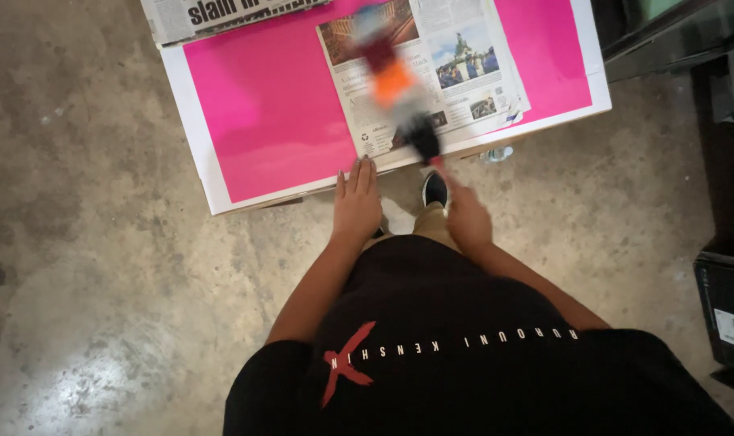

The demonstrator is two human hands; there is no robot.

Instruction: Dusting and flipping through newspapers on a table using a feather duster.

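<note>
Overhead, I saw the left hand (357, 203) lying flat, fingers straight and together, fingertips touching the near edge of the newspaper (431, 77); it gripped nothing. The right hand (469, 216) was closed around the end of a blurred, multicoloured object (395, 77) reaching out over the newspaper; its kind I could not tell. The newspaper lay on a pink sheet (262, 105) covering a white board (191, 121). Below, a black shoe (435, 189) stood on the concrete floor (100, 242).
</note>
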